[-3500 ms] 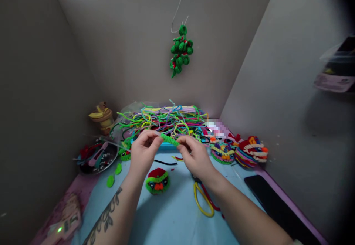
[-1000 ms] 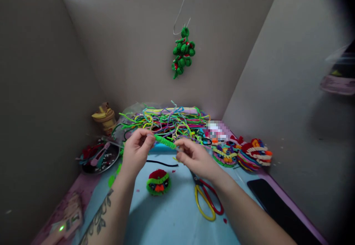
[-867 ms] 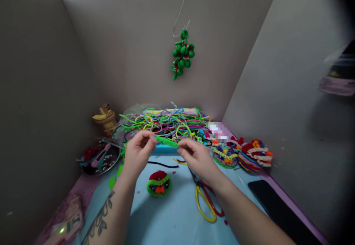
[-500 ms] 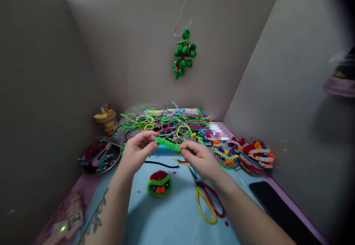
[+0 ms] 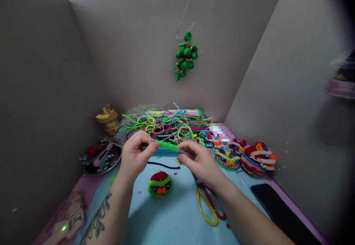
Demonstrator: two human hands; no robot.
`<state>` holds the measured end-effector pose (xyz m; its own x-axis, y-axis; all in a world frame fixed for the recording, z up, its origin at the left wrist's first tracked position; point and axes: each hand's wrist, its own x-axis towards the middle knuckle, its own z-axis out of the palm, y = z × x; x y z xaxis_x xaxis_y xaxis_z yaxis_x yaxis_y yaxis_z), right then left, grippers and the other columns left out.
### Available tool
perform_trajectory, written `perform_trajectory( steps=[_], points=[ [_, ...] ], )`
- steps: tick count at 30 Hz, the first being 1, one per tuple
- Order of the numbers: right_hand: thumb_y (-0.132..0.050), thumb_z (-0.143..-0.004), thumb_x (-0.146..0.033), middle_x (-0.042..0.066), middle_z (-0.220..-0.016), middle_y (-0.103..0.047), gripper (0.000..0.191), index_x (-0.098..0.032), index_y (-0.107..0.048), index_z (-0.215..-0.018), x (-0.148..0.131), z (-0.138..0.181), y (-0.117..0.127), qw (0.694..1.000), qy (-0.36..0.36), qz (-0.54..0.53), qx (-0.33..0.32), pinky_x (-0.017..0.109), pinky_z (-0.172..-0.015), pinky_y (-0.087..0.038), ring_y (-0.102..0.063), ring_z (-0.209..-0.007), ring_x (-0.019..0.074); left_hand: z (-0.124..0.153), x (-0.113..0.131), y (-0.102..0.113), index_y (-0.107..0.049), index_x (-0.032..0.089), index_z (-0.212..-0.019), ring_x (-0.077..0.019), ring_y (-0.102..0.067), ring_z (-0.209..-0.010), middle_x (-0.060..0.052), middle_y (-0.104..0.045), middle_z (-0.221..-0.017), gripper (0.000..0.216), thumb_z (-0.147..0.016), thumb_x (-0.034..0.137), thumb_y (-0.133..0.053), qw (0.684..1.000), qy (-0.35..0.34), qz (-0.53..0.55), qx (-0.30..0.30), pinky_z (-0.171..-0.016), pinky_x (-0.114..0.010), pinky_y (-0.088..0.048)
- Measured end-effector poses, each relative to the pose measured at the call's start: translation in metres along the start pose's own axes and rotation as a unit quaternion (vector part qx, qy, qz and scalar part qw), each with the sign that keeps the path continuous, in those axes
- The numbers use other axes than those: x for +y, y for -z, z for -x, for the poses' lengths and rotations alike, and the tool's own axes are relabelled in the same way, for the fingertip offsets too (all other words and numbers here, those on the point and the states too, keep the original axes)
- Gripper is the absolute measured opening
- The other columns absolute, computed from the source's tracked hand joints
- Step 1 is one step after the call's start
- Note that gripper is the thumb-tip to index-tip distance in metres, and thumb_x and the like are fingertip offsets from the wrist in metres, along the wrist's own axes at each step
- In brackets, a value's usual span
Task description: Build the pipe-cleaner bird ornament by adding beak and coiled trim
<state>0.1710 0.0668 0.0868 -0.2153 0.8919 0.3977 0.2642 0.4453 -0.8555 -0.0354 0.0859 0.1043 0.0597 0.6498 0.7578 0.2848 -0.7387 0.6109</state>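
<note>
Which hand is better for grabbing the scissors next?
Probably the right hand: the scissors lie nearest it, with their handles toward the person. The left hand is farther across. Both are busy at the green coil, so the right must free itself first.

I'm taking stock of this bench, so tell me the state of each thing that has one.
Left hand: pinching the pale rod.
Right hand: pinching the same rod.
Green coil: wound around the rod.
Scissors: lying down, blades mostly hidden.
Red-green ornament: resting, unheld.
Black strip: loose, slightly curved.
Pipe-cleaner pile: tangled.
Metal bowl: partly filled.
Device: green light lit.
Dark slab: flat, unlit.
Green cluster: hanging.
</note>
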Motion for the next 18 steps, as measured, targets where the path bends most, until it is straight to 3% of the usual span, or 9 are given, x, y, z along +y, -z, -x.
perform_trajectory(
  steps=[3, 8, 14, 18],
  points=[
    [-0.059, -0.08, -0.018, 0.001, -0.073, -0.06, 0.006, -0.019, -0.062, -0.076, 0.0, 0.001, -0.002, 0.99, 0.072, 0.079, 0.091, 0.024, -0.062, -0.041, -0.054, -0.069, 0.0138, 0.001, -0.001, 0.0, -0.063, 0.018, -0.07, -0.0114, -0.053, -0.063, 0.001, -0.06, -0.068, 0.007, -0.074, 0.018, -0.069, 0.999, 0.029, 0.018, -0.008, -0.056, -0.022, -0.041],
    [-0.057, -0.082, -0.015, 0.001, -0.069, -0.06, 0.01, -0.018, -0.064, -0.075, 0.0, 0.001, 0.002, 0.986, 0.098, 0.085, 0.105, 0.024, -0.06, -0.041, -0.054, -0.065, 0.0135, 0.001, -0.004, 0.004, -0.072, 0.02, -0.088, -0.0116, -0.057, -0.063, -0.002, -0.067, -0.077, 0.016, -0.072, 0.02, -0.072, 0.991, 0.111, 0.061, -0.046, -0.056, -0.022, -0.045],
    [-0.055, -0.082, -0.018, 0.001, -0.067, -0.059, 0.012, -0.017, -0.064, -0.075, -0.001, -0.001, 0.007, 0.994, 0.091, 0.048, 0.037, 0.024, -0.061, -0.04, -0.054, -0.065, 0.0133, 0.002, -0.007, 0.005, -0.071, 0.023, -0.102, -0.0105, -0.056, -0.06, 0.0, -0.064, -0.069, 0.029, -0.073, 0.023, -0.071, 0.973, 0.157, 0.142, -0.09, -0.053, -0.02, -0.045],
    [-0.052, -0.083, -0.025, -0.001, -0.06, -0.054, 0.018, -0.017, -0.06, -0.068, -0.002, -0.002, 0.01, 0.999, 0.036, -0.016, -0.032, 0.023, -0.055, -0.037, -0.049, -0.058, 0.0117, 0.001, -0.007, 0.006, -0.074, 0.021, -0.088, -0.0126, -0.057, -0.066, -0.003, -0.065, -0.076, 0.016, -0.073, 0.023, -0.071, 0.98, 0.121, 0.136, -0.081, -0.055, -0.022, -0.046]
  ],
)
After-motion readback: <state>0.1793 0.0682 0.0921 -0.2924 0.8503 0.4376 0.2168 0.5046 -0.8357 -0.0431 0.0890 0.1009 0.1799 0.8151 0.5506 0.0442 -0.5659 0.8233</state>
